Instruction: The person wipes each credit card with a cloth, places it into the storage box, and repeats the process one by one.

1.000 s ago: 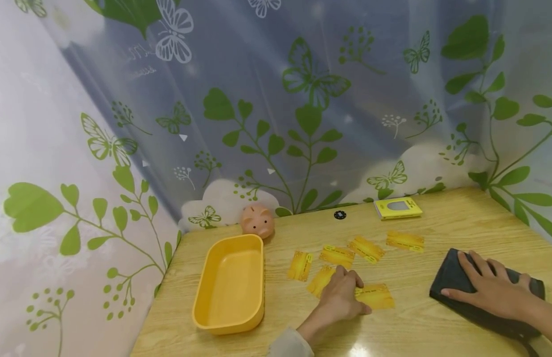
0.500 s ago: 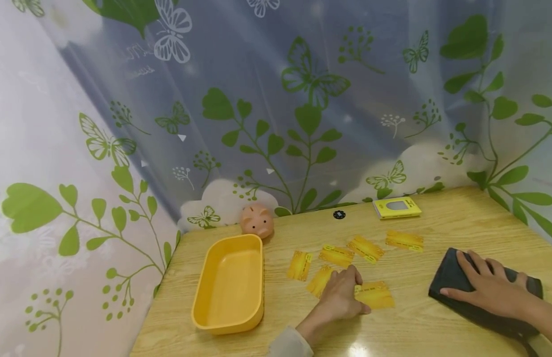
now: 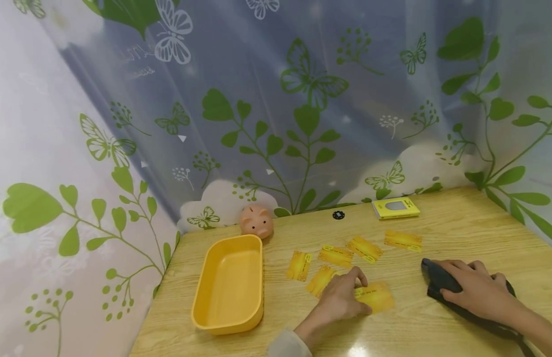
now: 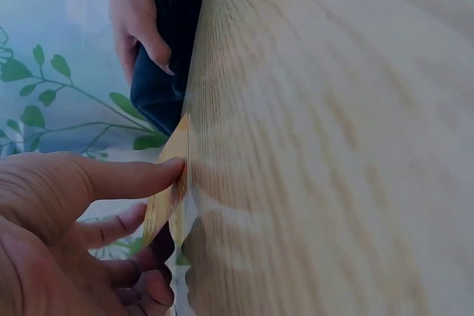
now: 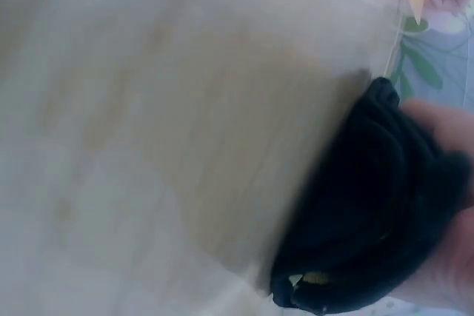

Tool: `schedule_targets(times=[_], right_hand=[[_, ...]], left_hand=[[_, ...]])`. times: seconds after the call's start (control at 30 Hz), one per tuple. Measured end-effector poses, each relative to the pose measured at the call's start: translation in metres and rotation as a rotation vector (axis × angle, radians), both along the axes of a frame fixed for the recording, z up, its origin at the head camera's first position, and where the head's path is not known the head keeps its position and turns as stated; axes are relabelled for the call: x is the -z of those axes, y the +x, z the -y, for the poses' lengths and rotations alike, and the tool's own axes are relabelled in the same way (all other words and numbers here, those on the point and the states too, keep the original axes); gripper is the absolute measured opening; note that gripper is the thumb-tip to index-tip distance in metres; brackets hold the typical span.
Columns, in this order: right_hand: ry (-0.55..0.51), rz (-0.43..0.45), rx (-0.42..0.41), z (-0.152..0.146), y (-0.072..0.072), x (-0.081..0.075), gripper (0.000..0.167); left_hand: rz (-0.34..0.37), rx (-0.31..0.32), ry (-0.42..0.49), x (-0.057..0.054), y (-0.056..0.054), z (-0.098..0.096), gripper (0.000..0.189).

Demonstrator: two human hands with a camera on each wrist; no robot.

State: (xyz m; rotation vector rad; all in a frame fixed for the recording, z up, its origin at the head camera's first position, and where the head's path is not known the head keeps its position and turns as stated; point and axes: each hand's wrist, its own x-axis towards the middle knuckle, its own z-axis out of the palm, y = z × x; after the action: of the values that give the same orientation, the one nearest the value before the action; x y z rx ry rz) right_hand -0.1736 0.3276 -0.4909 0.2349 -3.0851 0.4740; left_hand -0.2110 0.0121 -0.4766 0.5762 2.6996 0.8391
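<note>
My left hand [image 3: 340,296] pinches a gold-yellow card [image 3: 377,296] between thumb and fingers. In the left wrist view this card [image 4: 170,183] stands tilted at the wood surface, the thumb on its near face. A dark cloth pouch [image 3: 438,281] with a black cord lies at the right, and my right hand [image 3: 483,292] grips it from above. The right wrist view shows the pouch [image 5: 355,205] bunched and folded under that hand. Several similar cards lie flat ahead of my left hand, among them a card [image 3: 321,280] partly hidden by it.
A yellow plastic tub [image 3: 229,282] stands on the left of the wooden table [image 3: 414,327], a pink piggy bank [image 3: 256,221] behind it. Along the back lie a black round chip [image 3: 338,215] and a yellow box [image 3: 396,208]. A patterned curtain [image 3: 258,99] hangs behind.
My right hand has gone from lying spread on the pouch to gripping it, and the pouch has bunched and shifted slightly left. The card in my left hand has moved slightly and looks blurred.
</note>
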Motion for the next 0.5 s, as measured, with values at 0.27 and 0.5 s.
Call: schedule_targets(times=[0.27, 0.5], right_hand=[[0.042, -0.133, -0.074, 0.013, 0.007, 0.003, 0.064], [-0.124, -0.278, -0.137, 0.015, 0.011, -0.002, 0.064]], left_hand=[[0.038, 0.031, 0.049, -0.002, 0.003, 0.003, 0.046], [0.156, 0.023, 0.256, -0.003, 0.003, 0.011, 0.045]])
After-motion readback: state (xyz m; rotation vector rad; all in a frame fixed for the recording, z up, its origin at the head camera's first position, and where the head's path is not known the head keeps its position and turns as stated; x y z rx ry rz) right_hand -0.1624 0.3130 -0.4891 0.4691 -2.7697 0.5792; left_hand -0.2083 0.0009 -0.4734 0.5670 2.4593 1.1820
